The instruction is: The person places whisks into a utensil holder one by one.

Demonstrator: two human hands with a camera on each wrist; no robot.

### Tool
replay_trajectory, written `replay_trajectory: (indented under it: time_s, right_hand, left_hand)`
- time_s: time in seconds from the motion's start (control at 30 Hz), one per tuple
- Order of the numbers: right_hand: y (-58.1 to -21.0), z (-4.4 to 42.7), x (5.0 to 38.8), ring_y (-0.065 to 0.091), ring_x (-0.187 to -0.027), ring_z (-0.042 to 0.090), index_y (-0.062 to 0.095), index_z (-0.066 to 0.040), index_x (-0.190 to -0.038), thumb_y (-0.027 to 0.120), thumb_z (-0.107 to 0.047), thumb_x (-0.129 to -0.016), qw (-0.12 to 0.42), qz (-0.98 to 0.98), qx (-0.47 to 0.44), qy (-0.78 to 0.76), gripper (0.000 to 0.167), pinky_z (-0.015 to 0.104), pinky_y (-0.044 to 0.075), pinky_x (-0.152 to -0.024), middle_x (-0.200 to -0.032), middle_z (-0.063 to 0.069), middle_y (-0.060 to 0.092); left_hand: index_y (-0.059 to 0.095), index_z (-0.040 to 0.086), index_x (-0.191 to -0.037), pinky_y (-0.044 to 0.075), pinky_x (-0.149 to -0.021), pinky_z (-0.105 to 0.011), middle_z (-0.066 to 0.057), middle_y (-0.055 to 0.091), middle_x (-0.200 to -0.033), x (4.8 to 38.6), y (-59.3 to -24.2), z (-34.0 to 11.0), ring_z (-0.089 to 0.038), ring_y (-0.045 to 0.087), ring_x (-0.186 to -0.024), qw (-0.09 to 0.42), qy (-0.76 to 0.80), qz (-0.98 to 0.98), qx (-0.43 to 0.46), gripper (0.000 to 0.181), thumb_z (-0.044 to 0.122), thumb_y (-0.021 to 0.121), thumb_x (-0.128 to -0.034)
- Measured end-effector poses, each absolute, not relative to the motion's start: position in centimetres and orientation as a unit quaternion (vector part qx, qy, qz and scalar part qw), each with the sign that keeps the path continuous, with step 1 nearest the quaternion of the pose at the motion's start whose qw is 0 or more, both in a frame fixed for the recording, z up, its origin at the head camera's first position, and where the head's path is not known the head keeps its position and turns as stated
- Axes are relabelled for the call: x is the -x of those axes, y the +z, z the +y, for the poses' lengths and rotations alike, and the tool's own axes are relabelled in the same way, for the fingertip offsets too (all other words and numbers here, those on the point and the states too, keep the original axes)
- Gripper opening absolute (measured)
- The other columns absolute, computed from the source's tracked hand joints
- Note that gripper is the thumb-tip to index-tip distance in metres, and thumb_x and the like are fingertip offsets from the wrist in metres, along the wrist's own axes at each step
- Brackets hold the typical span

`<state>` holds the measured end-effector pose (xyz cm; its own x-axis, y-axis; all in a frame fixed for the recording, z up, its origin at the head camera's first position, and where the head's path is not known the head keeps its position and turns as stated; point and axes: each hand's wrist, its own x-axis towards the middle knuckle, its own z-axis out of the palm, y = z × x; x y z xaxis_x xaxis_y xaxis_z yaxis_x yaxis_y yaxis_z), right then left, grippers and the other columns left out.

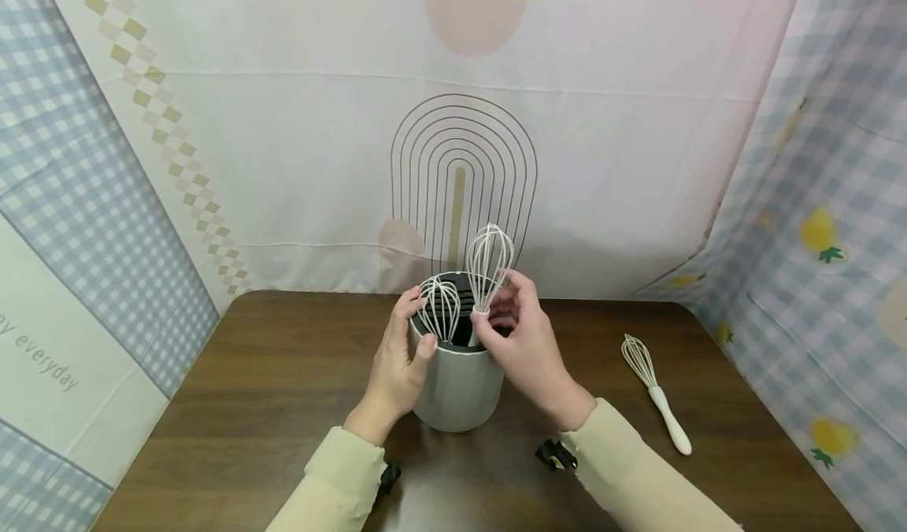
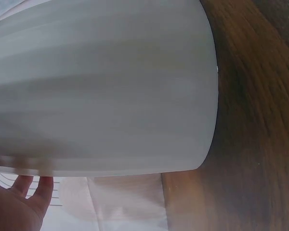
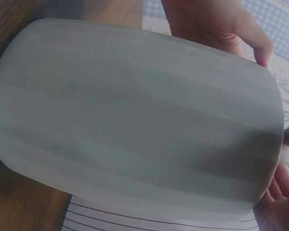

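A light grey utensil holder [image 1: 457, 394] with a dark slotted insert stands upright on the table. My left hand [image 1: 398, 359] grips its left side near the rim, thumb in front and fingers round the side. One whisk [image 1: 441, 308] stands in the holder, only its wire head showing above the rim. With my right hand [image 1: 526, 347] I pinch a second whisk [image 1: 489, 260] just below its wires, over the right side of the opening; its handle goes down into the holder. Both wrist views are mostly filled by the holder's ribbed wall [image 2: 106, 86].
A third whisk [image 1: 659, 398] with a white handle lies on the brown wooden table [image 1: 283, 406] to the right. A white patterned cloth [image 1: 298, 162] hangs behind the table. Checked cloths hang at both sides.
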<state>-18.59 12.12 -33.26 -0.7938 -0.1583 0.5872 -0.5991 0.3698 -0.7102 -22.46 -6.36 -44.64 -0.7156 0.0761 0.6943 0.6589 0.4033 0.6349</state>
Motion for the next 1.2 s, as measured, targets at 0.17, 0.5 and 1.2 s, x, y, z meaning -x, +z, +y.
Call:
replay_trajectory:
  time_s: [0.17, 0.5, 1.2]
  right_hand:
    - [-33.2, 11.9, 18.6, 0.063, -0.080, 0.032, 0.032, 0.007, -0.135, 0.069, 0.012, -0.081, 0.215, -0.800, -0.251, 0.501, 0.065, 0.046, 0.054, -0.073, -0.097, 0.024, 0.060]
    - [-33.9, 12.1, 19.1, 0.063, -0.078, 0.031, 0.032, 0.006, -0.135, 0.069, 0.012, -0.080, 0.222, -0.806, -0.264, 0.482, 0.067, 0.047, 0.053, -0.072, -0.097, 0.026, 0.060]
    - [-36.5, 13.8, 20.6, 0.055, -0.107, 0.018, 0.033, -0.012, -0.144, 0.078, -0.012, -0.080, 0.236, -0.833, -0.261, 0.427, 0.079, 0.033, 0.047, -0.091, -0.118, 0.010, 0.057]
  left_hand:
    - [0.038, 0.015, -0.139, 0.034, -0.105, -0.045, 0.002, 0.032, -0.153, 22.4, -44.6, -6.4, -0.019, 0.033, -0.138, 0.293, -0.492, -0.784, 0.238, 0.054, 0.049, 0.041, -0.0968]
    - [0.038, 0.015, -0.140, 0.033, -0.106, -0.045, 0.002, 0.031, -0.153, 22.3, -44.5, -6.4, -0.019, 0.033, -0.138, 0.294, -0.492, -0.783, 0.240, 0.055, 0.049, 0.040, -0.0970]
    - [0.039, 0.013, -0.139, 0.034, -0.104, -0.049, -0.001, 0.032, -0.153, 22.2, -44.4, -6.3, -0.021, 0.033, -0.138, 0.296, -0.492, -0.782, 0.244, 0.055, 0.049, 0.040, -0.0970]
